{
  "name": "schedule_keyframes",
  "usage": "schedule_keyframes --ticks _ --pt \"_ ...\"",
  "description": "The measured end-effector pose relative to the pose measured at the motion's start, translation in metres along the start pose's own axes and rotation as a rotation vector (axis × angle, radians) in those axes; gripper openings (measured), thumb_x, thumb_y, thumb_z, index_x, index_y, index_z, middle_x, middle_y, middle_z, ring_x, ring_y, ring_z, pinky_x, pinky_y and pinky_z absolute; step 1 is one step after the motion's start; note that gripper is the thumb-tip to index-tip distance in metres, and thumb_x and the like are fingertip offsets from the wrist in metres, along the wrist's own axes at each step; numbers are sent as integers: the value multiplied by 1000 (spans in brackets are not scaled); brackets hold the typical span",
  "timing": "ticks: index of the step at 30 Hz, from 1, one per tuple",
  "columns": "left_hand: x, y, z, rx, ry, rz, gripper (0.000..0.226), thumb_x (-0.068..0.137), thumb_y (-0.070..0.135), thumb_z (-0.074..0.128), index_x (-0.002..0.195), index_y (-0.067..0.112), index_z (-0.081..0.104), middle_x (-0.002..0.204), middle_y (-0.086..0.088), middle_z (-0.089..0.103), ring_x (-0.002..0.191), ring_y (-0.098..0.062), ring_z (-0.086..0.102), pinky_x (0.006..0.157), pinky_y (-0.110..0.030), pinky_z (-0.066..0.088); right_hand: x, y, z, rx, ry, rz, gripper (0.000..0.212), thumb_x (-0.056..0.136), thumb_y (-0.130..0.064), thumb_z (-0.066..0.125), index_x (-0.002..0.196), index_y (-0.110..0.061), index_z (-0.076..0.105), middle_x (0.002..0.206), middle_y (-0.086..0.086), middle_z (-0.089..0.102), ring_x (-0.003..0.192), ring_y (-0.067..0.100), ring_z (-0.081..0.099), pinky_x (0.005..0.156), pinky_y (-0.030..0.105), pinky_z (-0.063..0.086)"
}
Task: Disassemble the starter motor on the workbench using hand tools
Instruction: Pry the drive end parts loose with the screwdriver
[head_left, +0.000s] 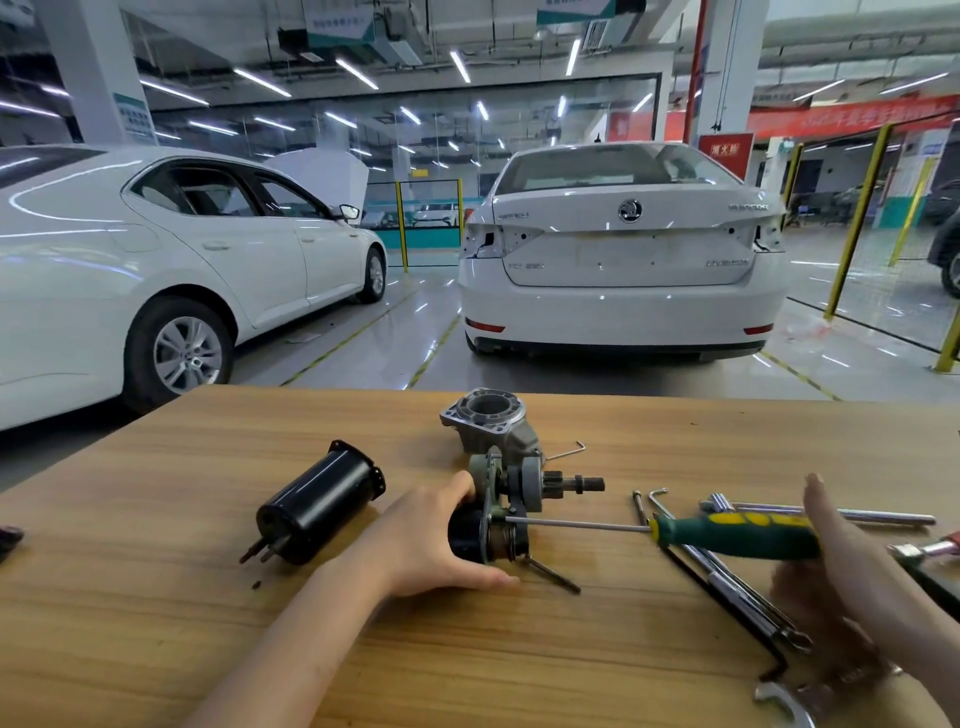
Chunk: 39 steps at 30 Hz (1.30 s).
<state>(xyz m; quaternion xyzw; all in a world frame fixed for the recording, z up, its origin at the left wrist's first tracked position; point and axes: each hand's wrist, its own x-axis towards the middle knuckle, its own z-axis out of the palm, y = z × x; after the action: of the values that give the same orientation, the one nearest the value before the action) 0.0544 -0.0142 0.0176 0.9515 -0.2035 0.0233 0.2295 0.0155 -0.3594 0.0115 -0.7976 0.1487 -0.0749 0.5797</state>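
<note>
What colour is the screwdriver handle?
The screwdriver handle is dark green with yellow accents, seen best in the head view.

Workbench (156, 597): light brown wood w/ darker grain lines. Motor housing (317, 501): glossy black. Solenoid (462, 535): black, w/ a grey metal plate. Nose housing (491, 421): matt silver-grey. Pinion shaft (582, 484): dark grey. Screwdriver (737, 535): handle dark green w/ yellow patches, shank silver. Long rods (883, 517) on the right: chrome. Bkgd: left car (156, 260) & car ahead (623, 270), both white; wheel (187, 356) silver in black tyre; rear reflectors (485, 327) red; floor (374, 343) glossy grey w/ yellow lines; posts (857, 218) yellow; sign (724, 150) red w/ pale characters; banner (852, 117) red; wall band (431, 239) teal
</note>
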Motion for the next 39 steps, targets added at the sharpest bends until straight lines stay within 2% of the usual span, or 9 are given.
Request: schedule_keyframes --ticks 4,10,13,15,18,23,31,35,39 --pt "0 0 0 23 9 15 66 45 79 64 91 38 40 91 20 53 84 3 50 70 -20 44 2 2 -4 -184 -3 -176 61 89 -54 35 58 -3 51 38 2 46 38 17 42 53 33 35" --pt "-1 1 -1 4 1 8 62 48 76 65 90 36 42 90 15 56 83 -2 53 72 -25 49 15 10 -12 635 -189 -136 32 92 1 40 92 -9 70 114 20 63 90 26 68 70 22 57" --pt "0 0 0 17 6 5 62 48 76 64 89 36 42 89 14 56 82 -2 53 72 -26 49 7 -1 -13 833 -338 -230 53 97 -8 9 127 3 52 144 17 10 136 25 19 116 25 11" --pt "0 -1 1 23 22 -3 66 48 75 66 92 31 45 90 12 58 83 -5 55 75 -30 51 -3 0 -5 895 -333 -198 57 99 -28 13 136 12 32 142 15 -1 137 24 6 114 21 -7" --pt "1 -3 3 20 34 -13 66 47 75 66 93 31 46 89 14 59 83 -4 55 76 -31 51 2 10 1 579 -271 -4 57 91 -48 43 91 4 65 100 27 67 75 33 70 69 32 58" --pt "2 -3 3 51 35 7 65 48 76 64 92 33 44 88 14 58 82 -2 54 75 -30 51 5 5 -6 -269 -22 -85 66 89 -57 31 52 -9 56 38 5 49 30 14 39 51 29 34" --pt "1 -4 3 51 20 11 63 47 78 63 91 38 41 88 16 56 81 -1 53 71 -24 49 17 7 -14 809 -240 -123 36 89 2 39 91 -12 72 112 12 67 92 15 69 71 23 57" --pt "1 -4 3 34 12 9 64 48 77 63 94 38 41 90 18 56 82 1 52 71 -20 48 7 -8 0 907 -424 -108 61 99 -35 21 123 16 46 140 30 27 132 44 25 112 34 30" --pt "1 -5 2 4 19 -6 64 47 77 64 94 40 41 90 19 56 83 3 52 70 -18 46 -3 0 -1 -60 12 -65 83 80 -72 15 60 -7 62 44 13 59 47 28 56 54 32 44"
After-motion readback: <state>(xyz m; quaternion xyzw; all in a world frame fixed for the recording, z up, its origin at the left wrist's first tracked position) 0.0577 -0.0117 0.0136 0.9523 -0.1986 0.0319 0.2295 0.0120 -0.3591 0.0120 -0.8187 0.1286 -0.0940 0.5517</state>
